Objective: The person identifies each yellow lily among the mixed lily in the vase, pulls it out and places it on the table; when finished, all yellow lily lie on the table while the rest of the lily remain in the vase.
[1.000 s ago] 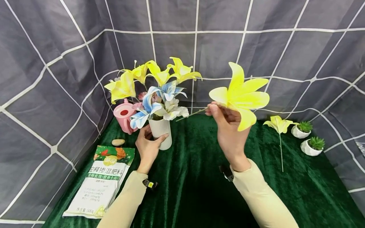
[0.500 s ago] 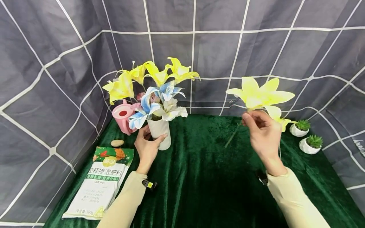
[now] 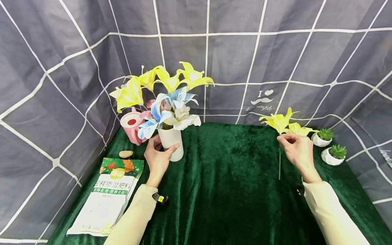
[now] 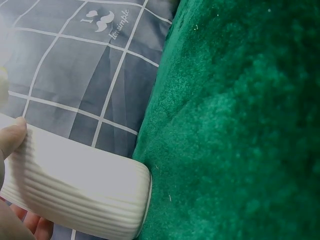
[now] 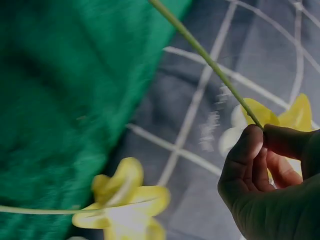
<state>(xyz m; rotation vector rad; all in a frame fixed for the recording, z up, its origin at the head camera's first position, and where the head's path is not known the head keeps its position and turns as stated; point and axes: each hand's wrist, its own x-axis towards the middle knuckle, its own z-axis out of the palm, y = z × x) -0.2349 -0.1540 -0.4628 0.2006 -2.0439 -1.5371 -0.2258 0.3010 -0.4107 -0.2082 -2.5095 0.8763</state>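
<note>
On the left of the head view, my left hand [image 3: 157, 158] grips a white ribbed vase [image 3: 175, 146], thumb on its near side. Yellow lilies [image 3: 168, 80], blue-and-white lilies [image 3: 179, 98], a white flower [image 3: 185, 118] and pink blooms stand in it. The left wrist view shows the vase's lower wall [image 4: 90, 180] down to its base. My right hand [image 3: 298, 153] pinches the thin green stem [image 5: 215, 70] of a yellow lily [image 3: 278, 121] just below the bloom; the stem hangs downward. Partly behind that hand is a second yellow lily [image 3: 300, 129], with its stem mostly hidden.
A pink watering can [image 3: 130, 127] stands behind the vase at left. Nearer lie a smooth stone [image 3: 126, 154] and a fertilizer bag [image 3: 107, 197]. Two small potted succulents [image 3: 333, 156] sit at far right. Green velvet cloth [image 3: 226, 177] covers the table; grey checked fabric [image 3: 232, 58] hangs behind.
My right hand has moved right and lower, carrying the yellow lily from near the vase toward the second lily. Its stem has swung to hang downward. My left hand stays on the vase.
</note>
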